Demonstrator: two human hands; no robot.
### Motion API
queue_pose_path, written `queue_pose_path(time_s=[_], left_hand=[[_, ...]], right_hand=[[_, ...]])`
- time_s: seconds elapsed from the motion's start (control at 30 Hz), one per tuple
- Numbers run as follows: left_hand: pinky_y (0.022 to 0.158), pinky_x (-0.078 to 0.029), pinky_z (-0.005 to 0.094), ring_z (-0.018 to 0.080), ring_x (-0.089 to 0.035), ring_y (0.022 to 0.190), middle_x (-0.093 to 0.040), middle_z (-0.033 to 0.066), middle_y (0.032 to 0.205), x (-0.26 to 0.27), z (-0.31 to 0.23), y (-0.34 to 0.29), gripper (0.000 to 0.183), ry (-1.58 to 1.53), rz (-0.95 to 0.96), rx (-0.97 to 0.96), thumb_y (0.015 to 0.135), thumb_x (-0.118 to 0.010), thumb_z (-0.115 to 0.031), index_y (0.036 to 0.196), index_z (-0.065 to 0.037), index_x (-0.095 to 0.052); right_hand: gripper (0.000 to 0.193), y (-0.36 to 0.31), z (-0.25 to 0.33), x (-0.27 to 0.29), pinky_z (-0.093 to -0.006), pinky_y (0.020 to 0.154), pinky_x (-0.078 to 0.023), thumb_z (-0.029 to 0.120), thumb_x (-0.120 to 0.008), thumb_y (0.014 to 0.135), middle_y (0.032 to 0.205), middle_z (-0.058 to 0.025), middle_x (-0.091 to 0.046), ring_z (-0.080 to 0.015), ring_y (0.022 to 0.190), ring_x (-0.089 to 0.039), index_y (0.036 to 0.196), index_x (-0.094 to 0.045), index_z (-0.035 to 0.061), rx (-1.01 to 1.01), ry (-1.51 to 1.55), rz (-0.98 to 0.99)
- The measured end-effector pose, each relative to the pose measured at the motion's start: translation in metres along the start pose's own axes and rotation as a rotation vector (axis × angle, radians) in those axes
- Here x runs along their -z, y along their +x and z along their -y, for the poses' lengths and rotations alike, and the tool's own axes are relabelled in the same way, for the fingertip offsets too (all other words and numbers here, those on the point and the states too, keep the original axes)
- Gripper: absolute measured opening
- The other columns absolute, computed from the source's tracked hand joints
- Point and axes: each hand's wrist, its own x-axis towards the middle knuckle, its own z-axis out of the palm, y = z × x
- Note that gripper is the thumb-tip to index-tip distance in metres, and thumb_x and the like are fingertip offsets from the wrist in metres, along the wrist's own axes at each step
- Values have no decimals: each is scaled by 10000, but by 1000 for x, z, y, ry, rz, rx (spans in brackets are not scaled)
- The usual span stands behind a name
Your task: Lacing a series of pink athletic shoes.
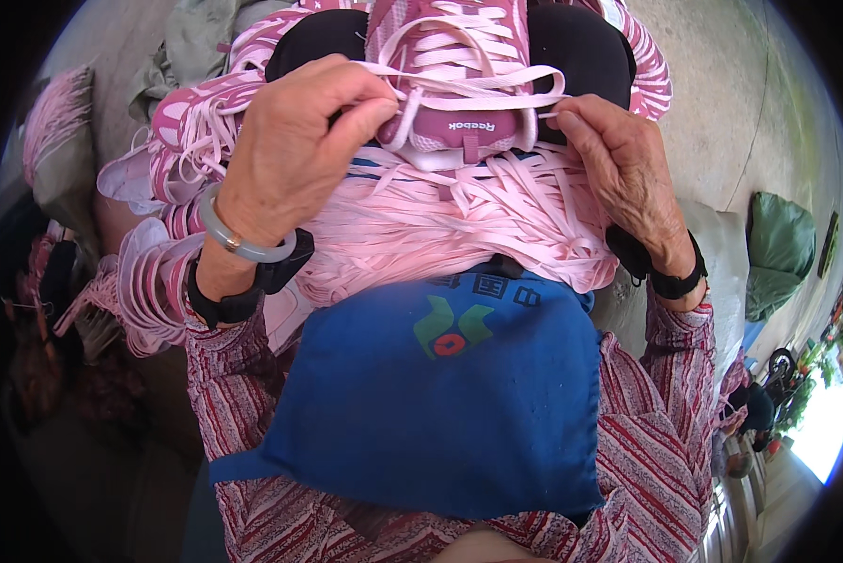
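Pinching pale pink lace [468, 101] between thumb and finger in the left hand [299, 131], beside a plum-and-pink shoe [440, 122], and likewise in the right hand [623, 155], on the shoe's other side. As for the shoe, set between black-clad knees [590, 56], next to a heap of pink laces [450, 220] bordering a blue apron [440, 403].

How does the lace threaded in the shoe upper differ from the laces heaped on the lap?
The threaded lace is criss-crossed in rows through the pink shoe upper; the heaped laces are loose and overlapping. The threaded lace runs to the left hand and right hand; the heaped laces lie unheld. The threaded lace covers a narrow strip; the heaped laces spread wider. Both are flat and pale pink.
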Motion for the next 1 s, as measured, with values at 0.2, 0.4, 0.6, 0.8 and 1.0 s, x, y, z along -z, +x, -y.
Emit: queue_pose_path(time_s=[0.2, 0.4, 0.6, 0.8, 1.0], left_hand=[[662, -474, 191, 59, -605, 744, -672, 20, 818, -8, -8, -10, 102, -395, -176, 560, 834, -683, -89, 892, -5, -674], [714, -499, 287, 226, -644, 782, -673, 97, 848, -22, -15, -22, 131, 105, -313, 133, 807, -675, -27, 937, -11, -679], [681, -491, 282, 231, -638, 758, -660, 95, 865, -26, -17, -25, 135, -183, -379, 436, 816, -649, -4, 951, -9, -667], [836, -429, 389, 238, -608, 833, -648, 72, 892, -30, -20, -21, 160, 353, -382, 73, 796, -687, -104, 945, -55, -656], [855, -395, 405, 236, -587, 897, -631, 68, 925, -42, -18, -26, 229, 467, -426, 88, 791, -692, -140, 993, -47, -643]], right_hand=[[148, -3, -3, -5, -369, 629, -485, 137, -566, 889, 840, -164, -630, -361, 742, -609, 952, -618, 13, 67, 61, -55], [139, 3, -1, -11, -392, 654, -496, 134, -568, 876, 853, -151, -625, -350, 781, -610, 914, -614, 8, 230, -64, -136], [100, 5, 3, -13, -405, 633, -492, 113, -570, 847, 818, -133, -614, -336, 767, -613, 862, -597, 18, 307, -135, -173], [85, 13, 7, -14, -415, 607, -482, 103, -566, 815, 784, -143, -604, -343, 735, -608, 793, -558, 21, 364, -318, -8], [172, 18, 14, -16, -419, 614, -471, 197, -578, 864, 796, -156, -585, -339, 727, -605, 842, -561, 27, 306, -289, -115]])
